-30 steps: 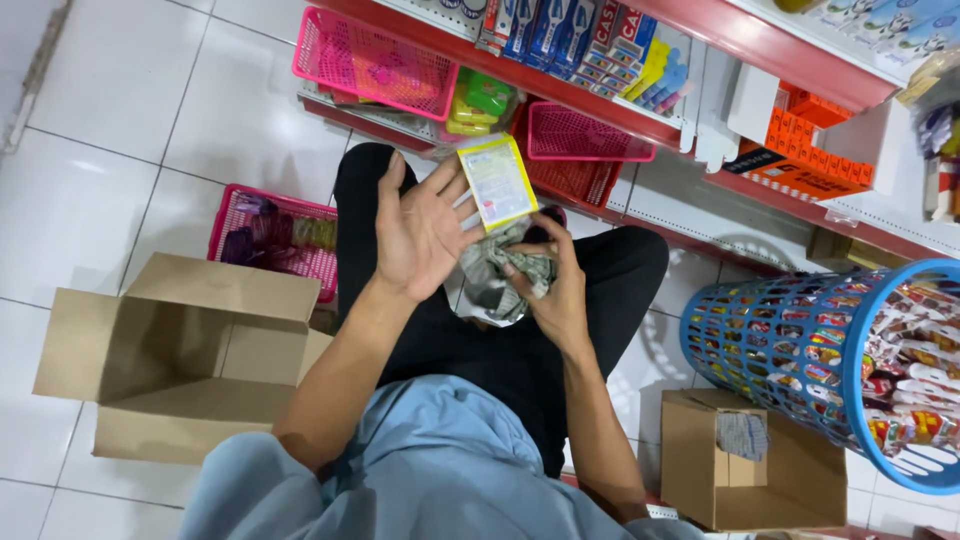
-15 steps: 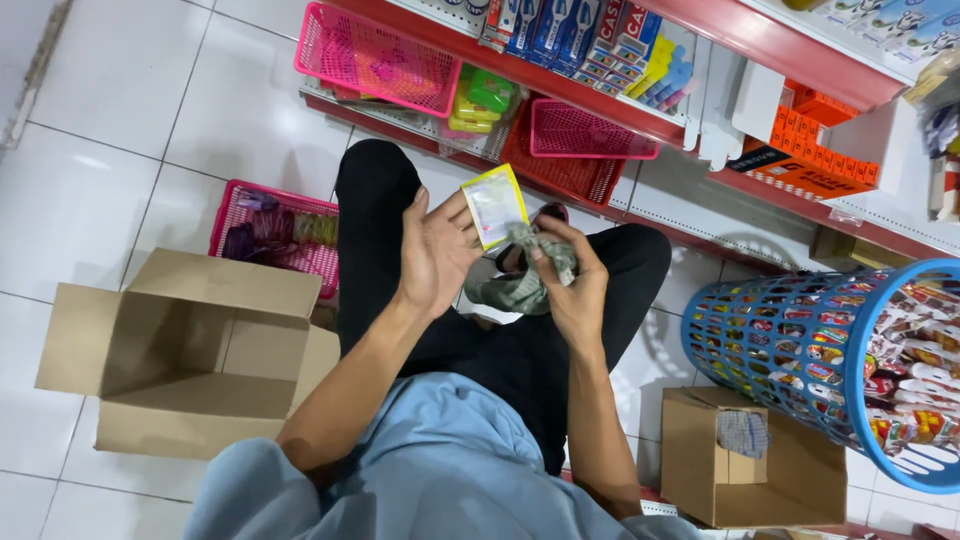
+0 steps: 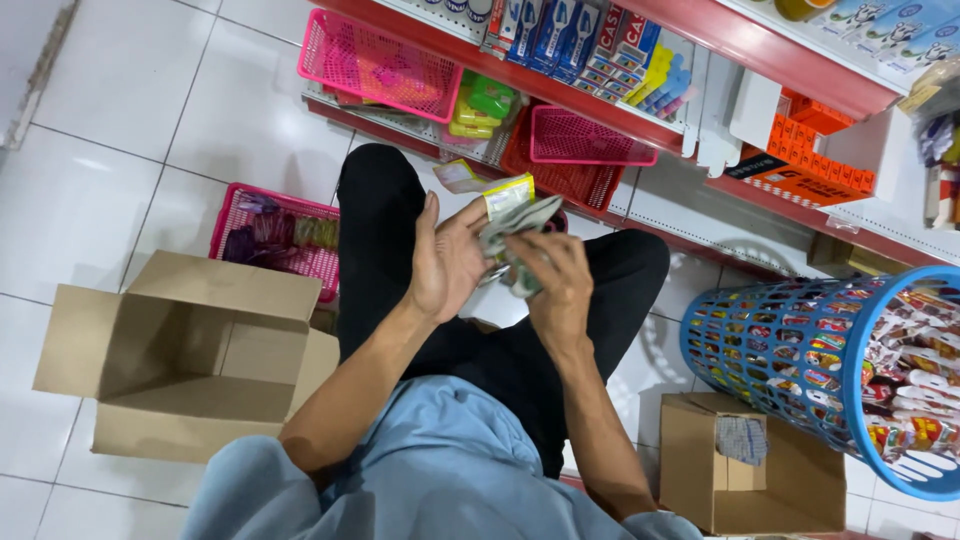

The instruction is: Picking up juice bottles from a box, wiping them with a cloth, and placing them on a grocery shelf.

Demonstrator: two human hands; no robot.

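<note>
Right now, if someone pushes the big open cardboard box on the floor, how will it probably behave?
The open cardboard box looks empty, so it is probably light and would likely slide easily on the smooth, glossy white tile floor. Its flaps stand open and loose, so they may bend if pushed there. It sits low and wide, so tipping seems unlikely.

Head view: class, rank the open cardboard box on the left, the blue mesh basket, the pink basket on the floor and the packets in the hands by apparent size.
1. open cardboard box
2. blue mesh basket, cut by the frame edge, so its rank is unsure
3. pink basket, partly hidden by the box
4. packets
</note>
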